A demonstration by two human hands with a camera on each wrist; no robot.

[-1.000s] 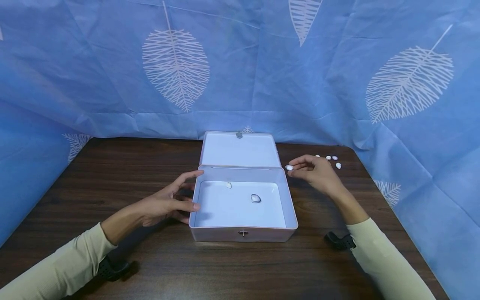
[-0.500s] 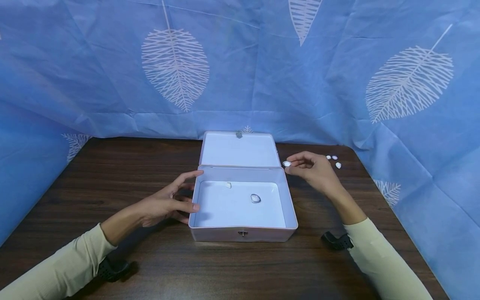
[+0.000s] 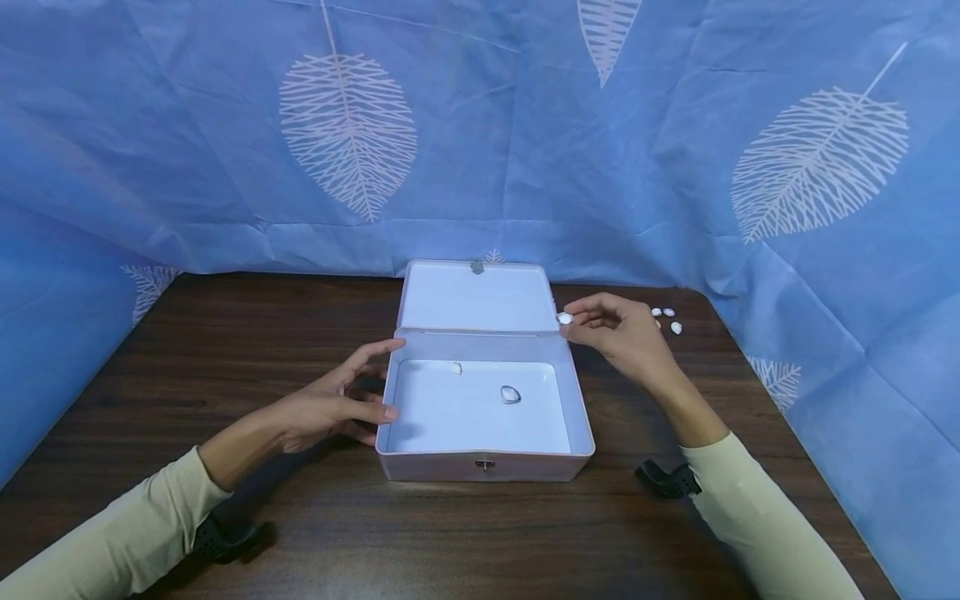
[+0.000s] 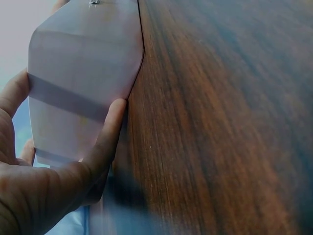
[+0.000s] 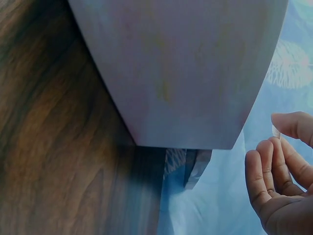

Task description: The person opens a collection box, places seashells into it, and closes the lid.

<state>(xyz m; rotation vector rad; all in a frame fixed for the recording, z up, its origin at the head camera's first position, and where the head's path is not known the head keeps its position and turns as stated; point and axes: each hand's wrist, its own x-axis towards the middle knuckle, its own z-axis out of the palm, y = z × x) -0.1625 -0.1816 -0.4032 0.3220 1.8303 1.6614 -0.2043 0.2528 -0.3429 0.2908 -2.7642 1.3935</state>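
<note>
An open white tin box (image 3: 517, 467) stands mid-table with its lid (image 3: 476, 296) laid back. Two small pieces lie inside: an oval white stone (image 3: 511, 395) with a darker edge and a smaller white one (image 3: 457, 367). My left hand (image 3: 330, 408) rests spread on the box's left side, thumb and index finger at the rim; in the left wrist view its fingers press the outer wall. Between thumb and fingertips, my right hand (image 3: 626, 342) pinches a white stone (image 3: 565, 317) beside the hinge corner. From the right wrist, that stone (image 5: 276, 131) shows edge-on, raised past the tin's wall.
Several more white stones (image 3: 677, 327) lie on the dark wooden table (image 3: 300, 517) at the back right, partly behind the right hand. A blue leaf-print cloth (image 3: 487, 150) hangs behind the table. A clasp (image 3: 484, 464) sits on the tin's front.
My right hand has moved left and slightly up with the pinched stone, from beside the box to its hinge corner. The left hand and the box have stayed in place.
</note>
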